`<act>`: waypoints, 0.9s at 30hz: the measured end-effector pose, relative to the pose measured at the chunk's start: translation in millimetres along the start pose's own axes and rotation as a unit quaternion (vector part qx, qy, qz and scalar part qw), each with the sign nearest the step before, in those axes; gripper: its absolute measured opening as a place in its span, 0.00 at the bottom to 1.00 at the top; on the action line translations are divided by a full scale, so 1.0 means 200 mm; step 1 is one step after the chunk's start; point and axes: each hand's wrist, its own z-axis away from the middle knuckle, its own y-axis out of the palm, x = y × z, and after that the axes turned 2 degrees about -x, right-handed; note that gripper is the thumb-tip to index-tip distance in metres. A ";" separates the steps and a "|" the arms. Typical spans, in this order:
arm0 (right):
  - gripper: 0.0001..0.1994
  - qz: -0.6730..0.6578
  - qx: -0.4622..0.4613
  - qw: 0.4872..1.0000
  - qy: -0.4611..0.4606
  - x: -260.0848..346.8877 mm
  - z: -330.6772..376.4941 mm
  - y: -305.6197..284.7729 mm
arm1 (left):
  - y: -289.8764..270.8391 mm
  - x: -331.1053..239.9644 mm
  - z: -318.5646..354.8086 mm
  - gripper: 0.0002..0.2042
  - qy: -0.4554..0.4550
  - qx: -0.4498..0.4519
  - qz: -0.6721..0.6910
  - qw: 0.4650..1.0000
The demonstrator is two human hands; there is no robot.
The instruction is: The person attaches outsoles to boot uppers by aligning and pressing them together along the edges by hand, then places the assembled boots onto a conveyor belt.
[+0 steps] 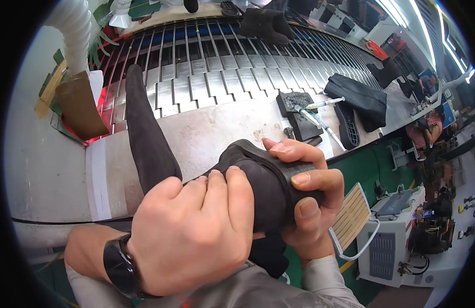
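A dark boot (268, 200) with a black sole is held up in front of me, between both hands. My left hand (194, 228), with a black watch on its wrist, lies over the dark upper with its fingers bent and pressed against it. My right hand (314, 200) wraps round the sole end, fingers and thumb gripping it from the right. Beyond my left hand, a long dark boot-shaft shape (145, 128) reaches away over the worktop; my hand hides whether it joins the held boot.
Several syringes (319, 120) lie by a dark block (294, 103) on the metal worktop (212, 128). Right of them are a black sole (348, 126) and a black boot (358, 100). Slatted conveyor rollers (196, 66) run behind, carrying more boots (265, 25). A wooden-slat chair (350, 218) stands right.
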 end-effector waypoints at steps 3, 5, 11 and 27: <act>0.16 0.005 -0.008 1.000 -0.010 0.00 0.03 0.01 | 0.02 -0.02 0.03 0.37 -0.002 -0.015 -0.009 1.000; 0.16 0.012 -0.003 1.000 -0.019 0.00 0.02 0.01 | 0.01 -0.02 0.04 0.36 0.006 -0.013 -0.017 1.000; 0.15 0.022 0.062 0.998 -0.021 0.02 0.01 0.00 | 0.02 0.04 0.06 0.28 0.057 -0.026 -0.027 0.998; 0.17 0.100 0.051 0.993 -0.030 0.10 0.06 0.03 | -0.03 0.09 0.01 0.19 0.143 -0.002 -0.038 0.989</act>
